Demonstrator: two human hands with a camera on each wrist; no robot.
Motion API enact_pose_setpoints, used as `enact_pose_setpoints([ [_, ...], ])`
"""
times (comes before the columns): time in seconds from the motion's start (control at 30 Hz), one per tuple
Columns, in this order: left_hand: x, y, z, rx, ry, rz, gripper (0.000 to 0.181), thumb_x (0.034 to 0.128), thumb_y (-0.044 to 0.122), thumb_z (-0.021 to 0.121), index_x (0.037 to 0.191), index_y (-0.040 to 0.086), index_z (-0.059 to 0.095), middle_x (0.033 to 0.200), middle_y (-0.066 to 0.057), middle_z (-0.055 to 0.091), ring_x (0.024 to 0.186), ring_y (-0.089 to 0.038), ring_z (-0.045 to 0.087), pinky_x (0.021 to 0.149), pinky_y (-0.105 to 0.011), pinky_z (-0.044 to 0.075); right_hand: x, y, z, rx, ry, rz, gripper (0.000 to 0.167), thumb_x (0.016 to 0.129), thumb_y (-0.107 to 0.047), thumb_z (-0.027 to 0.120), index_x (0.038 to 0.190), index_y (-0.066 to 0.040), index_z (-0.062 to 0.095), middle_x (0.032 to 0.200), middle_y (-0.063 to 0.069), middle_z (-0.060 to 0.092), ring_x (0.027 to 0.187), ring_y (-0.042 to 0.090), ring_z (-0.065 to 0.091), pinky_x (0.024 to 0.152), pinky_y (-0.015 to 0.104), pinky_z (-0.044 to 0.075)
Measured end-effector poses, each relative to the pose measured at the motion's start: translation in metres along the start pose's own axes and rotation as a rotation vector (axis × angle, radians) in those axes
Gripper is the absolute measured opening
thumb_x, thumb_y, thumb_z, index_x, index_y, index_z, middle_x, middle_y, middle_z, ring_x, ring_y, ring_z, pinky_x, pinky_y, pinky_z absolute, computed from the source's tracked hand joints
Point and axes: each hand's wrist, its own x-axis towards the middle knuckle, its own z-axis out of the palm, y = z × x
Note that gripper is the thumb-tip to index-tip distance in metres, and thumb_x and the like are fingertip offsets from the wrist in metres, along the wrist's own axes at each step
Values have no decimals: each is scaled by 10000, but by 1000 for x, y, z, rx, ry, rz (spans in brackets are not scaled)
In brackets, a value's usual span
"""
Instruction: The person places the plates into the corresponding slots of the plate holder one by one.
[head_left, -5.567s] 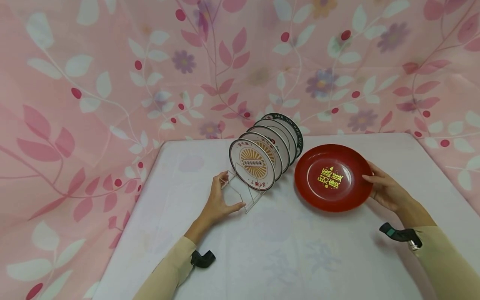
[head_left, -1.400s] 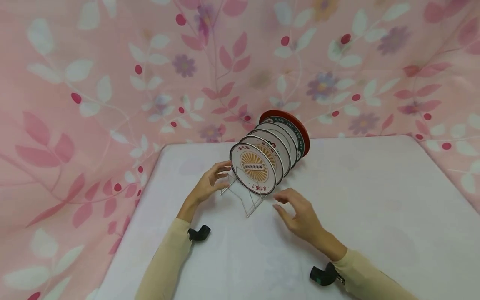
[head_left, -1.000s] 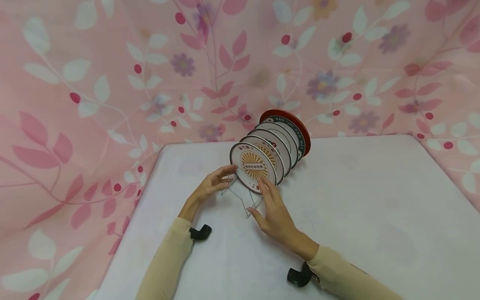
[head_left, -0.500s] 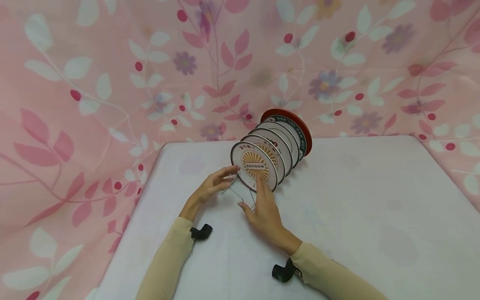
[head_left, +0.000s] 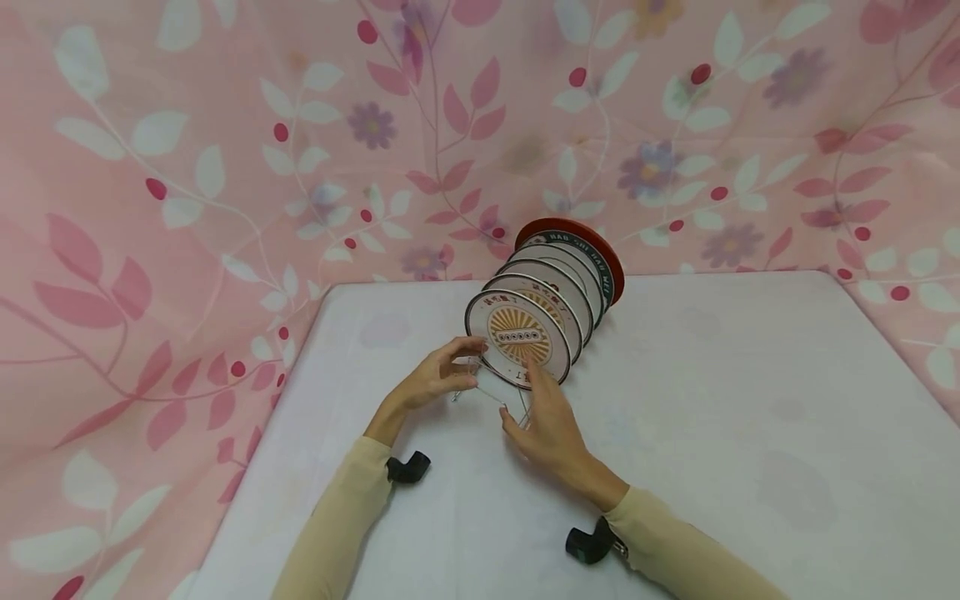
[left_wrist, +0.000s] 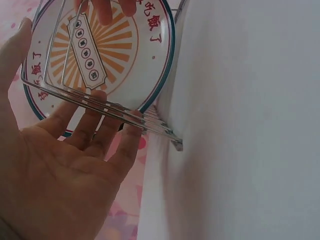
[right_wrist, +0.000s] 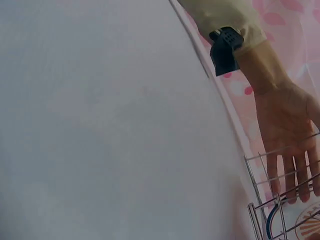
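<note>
A wire dish rack [head_left: 491, 395] stands on the white table with several plates upright in it. Nearest is a white plate [head_left: 506, 321] with an orange sunburst, dark rim and red characters. More pale plates follow, and a red plate [head_left: 617, 275] shows last at the far end. My left hand [head_left: 427, 382] holds the rack's left side; in the left wrist view its fingers [left_wrist: 129, 142] lie against the wires with the thumb opposite. At the right front, my right hand [head_left: 553, 433] grips the rack, fingertips before the front plate. In the right wrist view that hand is mostly hidden.
A white cloth [head_left: 712, 433] covers the table. Behind and to the left hangs a pink floral curtain [head_left: 225, 250], close to the table's back edge. Black cameras sit on both wrists, one at the left sleeve [head_left: 408, 467].
The red plate has gone from my right hand to the rack's far end. My right hand has come to the rack's front. Within the last half second the rack's near end has swung slightly right.
</note>
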Motion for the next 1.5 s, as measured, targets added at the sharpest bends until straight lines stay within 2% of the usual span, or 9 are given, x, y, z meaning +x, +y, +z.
enact_pose_setpoints([
  [0.23,6,16,27,108,26,-91,704,825,213,795,1380,10,411,1362,-247,439,1282,-395,432,980,-449,514,-11,24,-30,35,-99,-61,914,760,-172,799,1490,61,301,1396,204,521,1252,335,537,989,489,484],
  [0.4,9,26,48,159,46,-151,730,785,259,833,1322,-12,419,1298,-224,465,1202,-322,477,913,-395,550,-15,41,-52,115,-192,-110,932,765,-129,801,1512,36,268,1415,163,503,1230,315,555,936,449,535],
  [0.53,11,36,64,201,63,-209,770,763,310,845,1322,-7,422,1298,-195,484,1175,-255,508,883,-347,561,-18,52,-65,180,-244,-110,914,770,-89,788,1515,21,269,1407,151,501,1223,319,559,924,447,540],
  [0.67,12,43,76,241,84,-238,783,748,352,853,1307,-1,434,1300,-187,508,1182,-263,534,843,-299,570,-21,59,-73,222,-269,-100,890,781,-72,774,1515,5,277,1395,180,506,1225,344,555,930,467,529],
  [0.83,13,46,84,281,103,-231,766,738,362,858,1278,9,446,1291,-178,527,1195,-288,539,809,-269,569,-22,65,-78,236,-284,-111,881,784,-57,769,1518,-14,284,1372,196,526,1246,340,539,944,472,521],
  [1.07,13,47,91,305,123,-228,761,729,363,864,1258,0,455,1251,-168,539,1136,-241,546,766,-237,565,-21,70,-82,271,-315,-140,866,782,-17,765,1504,13,288,1348,191,538,1237,332,547,944,494,517],
  [1.23,12,50,94,310,125,-240,759,728,363,865,1248,-10,455,1249,-174,541,1133,-240,545,758,-230,561,-21,73,-84,302,-331,-132,852,790,-7,764,1502,-9,297,1360,186,531,1241,335,549,959,497,506],
  [1.5,12,53,99,341,134,-248,771,724,396,860,1241,-12,459,1243,-171,543,1124,-243,547,748,-234,549,-19,72,-88,284,-348,-144,872,779,-27,783,1500,2,293,1366,195,522,1254,373,521,941,512,512],
])
